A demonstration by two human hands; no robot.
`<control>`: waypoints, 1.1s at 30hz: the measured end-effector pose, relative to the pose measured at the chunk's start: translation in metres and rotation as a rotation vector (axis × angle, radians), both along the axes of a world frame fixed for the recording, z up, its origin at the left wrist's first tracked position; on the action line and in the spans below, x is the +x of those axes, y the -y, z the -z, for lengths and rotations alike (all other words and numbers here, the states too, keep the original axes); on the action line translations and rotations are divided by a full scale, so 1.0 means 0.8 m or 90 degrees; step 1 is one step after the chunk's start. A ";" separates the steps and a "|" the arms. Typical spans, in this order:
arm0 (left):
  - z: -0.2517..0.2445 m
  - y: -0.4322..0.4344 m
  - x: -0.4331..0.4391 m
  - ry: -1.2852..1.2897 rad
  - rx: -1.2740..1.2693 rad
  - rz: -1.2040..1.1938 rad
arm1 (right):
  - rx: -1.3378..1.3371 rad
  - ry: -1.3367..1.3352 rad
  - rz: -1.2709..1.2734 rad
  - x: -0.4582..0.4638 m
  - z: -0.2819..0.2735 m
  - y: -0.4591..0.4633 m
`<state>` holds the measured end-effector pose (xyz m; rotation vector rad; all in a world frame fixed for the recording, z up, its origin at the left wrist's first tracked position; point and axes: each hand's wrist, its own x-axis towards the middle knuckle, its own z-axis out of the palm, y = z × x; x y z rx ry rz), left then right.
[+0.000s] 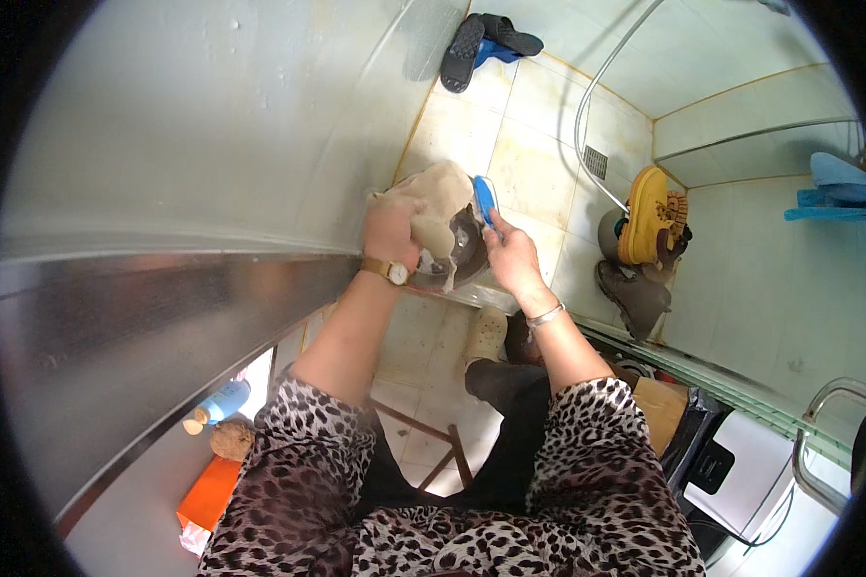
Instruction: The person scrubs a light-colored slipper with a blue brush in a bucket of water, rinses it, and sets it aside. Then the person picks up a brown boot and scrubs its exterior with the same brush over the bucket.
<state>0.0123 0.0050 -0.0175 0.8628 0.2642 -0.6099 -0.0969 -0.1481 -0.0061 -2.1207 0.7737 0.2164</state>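
Note:
My left hand (pixel 392 229), with a watch on the wrist, grips a wet cream-coloured item (pixel 440 189); whether it is a soft shoe or folded cloth I cannot tell. The item lies over a dark round basin (pixel 470 265) that holds water and some suds. A blue-handled scrub brush (pixel 485 196) is in my right hand (pixel 511 254), upright at the basin's right side, close to the cream item. Its bristles are mostly hidden.
Black slippers (pixel 464 54) lie on the tiled floor at the far wall. A shower hose (pixel 583 119) hangs near a floor drain (pixel 595 163). At right stand a yellow boot (pixel 644 216) and a dark shoe (pixel 635 296). A raised sill (pixel 487 294) runs before the basin.

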 end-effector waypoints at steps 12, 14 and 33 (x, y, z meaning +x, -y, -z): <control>-0.003 -0.010 -0.026 0.033 0.212 -0.055 | -0.156 -0.153 -0.211 0.043 0.280 0.010; -0.010 -0.020 -0.034 0.048 0.203 -0.021 | -0.133 -0.226 -0.211 0.055 0.310 0.009; 0.005 -0.020 -0.040 0.071 0.340 0.012 | 0.076 -0.053 -0.121 0.083 0.226 0.005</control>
